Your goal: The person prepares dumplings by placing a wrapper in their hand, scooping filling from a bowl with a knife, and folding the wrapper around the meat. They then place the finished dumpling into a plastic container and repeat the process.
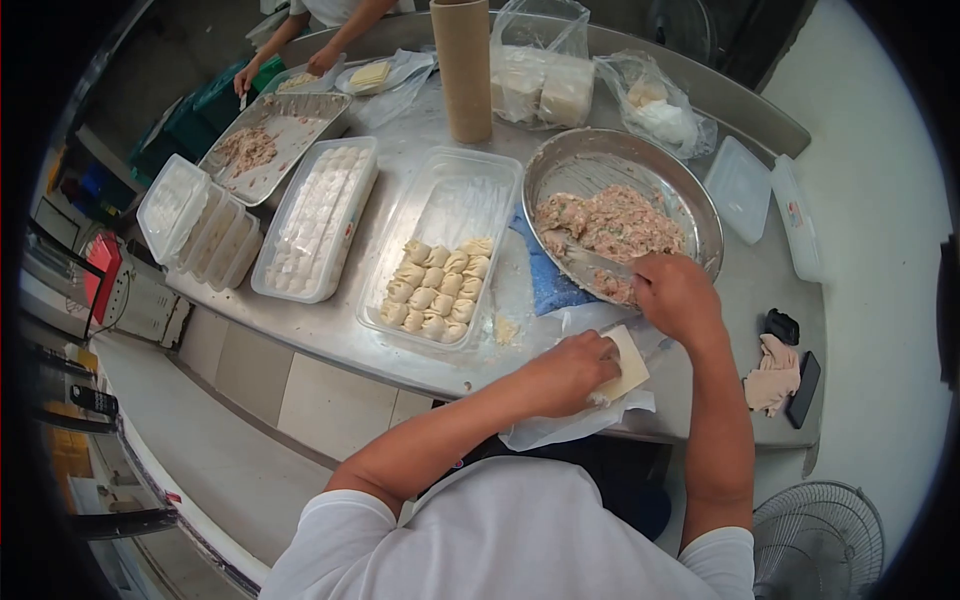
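Note:
My right hand point(682, 298) is closed around a flat metal spatula point(604, 262), whose blade reaches into the minced meat filling point(620, 222). The filling lies in a wide steel bowl point(707, 190). Nearer my body, my left hand point(572, 375) has its fingers curled at the edge of pale square dumpling wrappers point(629, 368), resting over a plastic sheet point(560, 430); how many wrappers it grips is hidden. To the left, folded dumplings point(433, 288) stand in rows in the near part of a clear plastic tub point(425, 185).
A blue cloth point(549, 275) lies beside the bowl. A tall cardboard tube point(464, 80) and bagged white blocks point(540, 85) stand behind. Lidded tubs point(318, 215) and a filling tray point(285, 150) are left, near a co-worker's hands point(322, 60). A phone point(803, 390) lies right.

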`<state>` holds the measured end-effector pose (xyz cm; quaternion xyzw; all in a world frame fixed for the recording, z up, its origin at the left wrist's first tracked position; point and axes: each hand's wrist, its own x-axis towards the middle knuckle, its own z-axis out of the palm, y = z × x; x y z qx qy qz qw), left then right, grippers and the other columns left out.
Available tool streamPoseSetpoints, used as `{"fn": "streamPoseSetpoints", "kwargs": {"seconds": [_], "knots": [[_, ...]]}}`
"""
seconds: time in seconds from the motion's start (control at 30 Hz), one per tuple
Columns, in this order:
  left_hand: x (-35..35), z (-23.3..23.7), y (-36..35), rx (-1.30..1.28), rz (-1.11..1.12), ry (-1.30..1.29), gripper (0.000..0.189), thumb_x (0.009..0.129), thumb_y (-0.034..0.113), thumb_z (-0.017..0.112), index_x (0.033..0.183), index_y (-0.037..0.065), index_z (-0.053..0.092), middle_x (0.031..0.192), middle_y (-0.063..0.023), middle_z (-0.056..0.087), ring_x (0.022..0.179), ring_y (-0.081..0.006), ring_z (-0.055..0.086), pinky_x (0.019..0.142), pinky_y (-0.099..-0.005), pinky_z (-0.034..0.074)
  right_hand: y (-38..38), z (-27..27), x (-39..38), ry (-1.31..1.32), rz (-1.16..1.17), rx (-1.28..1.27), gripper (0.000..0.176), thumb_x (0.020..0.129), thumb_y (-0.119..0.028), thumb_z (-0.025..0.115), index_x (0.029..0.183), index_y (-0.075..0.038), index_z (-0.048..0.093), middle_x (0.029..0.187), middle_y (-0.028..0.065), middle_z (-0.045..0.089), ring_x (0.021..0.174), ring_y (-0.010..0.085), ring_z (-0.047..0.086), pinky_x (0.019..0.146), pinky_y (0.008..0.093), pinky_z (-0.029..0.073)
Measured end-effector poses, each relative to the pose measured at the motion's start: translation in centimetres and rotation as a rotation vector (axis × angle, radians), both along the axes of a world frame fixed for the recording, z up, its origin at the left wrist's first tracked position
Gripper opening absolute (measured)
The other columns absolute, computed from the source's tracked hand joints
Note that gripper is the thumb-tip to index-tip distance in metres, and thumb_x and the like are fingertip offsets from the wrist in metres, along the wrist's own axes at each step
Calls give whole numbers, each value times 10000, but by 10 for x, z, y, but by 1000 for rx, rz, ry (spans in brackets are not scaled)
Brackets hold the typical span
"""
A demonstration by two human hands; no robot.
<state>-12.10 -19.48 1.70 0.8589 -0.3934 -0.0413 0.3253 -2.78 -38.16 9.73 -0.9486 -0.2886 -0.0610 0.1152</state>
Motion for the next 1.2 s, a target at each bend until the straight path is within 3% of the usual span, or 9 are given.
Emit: {"fn": "streamPoseSetpoints", "kwargs": {"seconds": [0.23,0.3,0.37,0.47,0.6,0.8,0.97,1.1,1.2], "knots": [[9,-7,-7,-218,115,80,240,840,122,736,1054,40,667,1077,-115,644,1044,-320,606,912,-451,498,-44,13,-23,204,-97,393,248,870,-110,674,1085,0,735,939,201,726,820,324,699,767,376,541],[12,-4,7,-642,410,412,206,917,164,688,1093,65,644,1068,-104,654,984,-284,636,892,-452,507,-52,7,-35,182,-126,508,237,881,-87,669,1087,16,724,937,188,722,804,290,690,755,358,534],[20,-23,24,-1307,389,949,278,1003,220,601,1226,55,603,1190,-109,663,1101,-276,648,989,-435,504,-59,2,-48,167,-163,624,226,891,-65,664,1089,33,714,935,175,718,788,256,680,743,340,527],[21,24,32,-1800,335,1156,403,1037,244,545,1361,5,519,1315,-152,628,1244,-285,608,1096,-425,471,-61,4,-64,62,-170,673,229,900,-21,645,1112,48,697,916,148,695,777,210,655,731,323,518],[27,41,25,-1668,505,959,481,1073,280,458,1430,-41,446,1388,-154,584,1300,-299,570,1174,-436,403,-51,-1,-82,-11,-107,640,233,891,6,639,1113,24,706,925,129,655,787,225,634,721,332,514],[31,36,22,-1775,100,1146,465,1091,286,383,1418,-38,451,1383,-164,576,1313,-293,553,1158,-434,414,-33,-30,-90,-118,-36,535,348,819,30,683,1153,-62,720,910,135,582,819,308,624,700,382,516],[33,41,19,-1852,602,998,436,1097,285,373,1360,-43,489,1325,-181,598,1238,-303,593,1103,-441,464,-39,-6,-106,-114,-135,386,350,797,52,683,1122,-67,736,902,130,599,800,309,616,682,399,511],[34,43,20,-1829,580,999,421,1100,289,378,1349,-31,493,1307,-167,604,1237,-288,594,1107,-434,461,-26,-10,-105,-104,-82,548,331,799,37,686,1108,-68,741,884,128,594,805,306,610,668,407,505],[30,53,13,-1838,514,1034,405,1102,281,380,1350,-20,488,1305,-161,606,1233,-280,596,1103,-429,465,-15,-26,-98,-324,-21,343,341,796,36,690,1115,-73,742,871,128,586,802,303,613,670,412,508]]}}
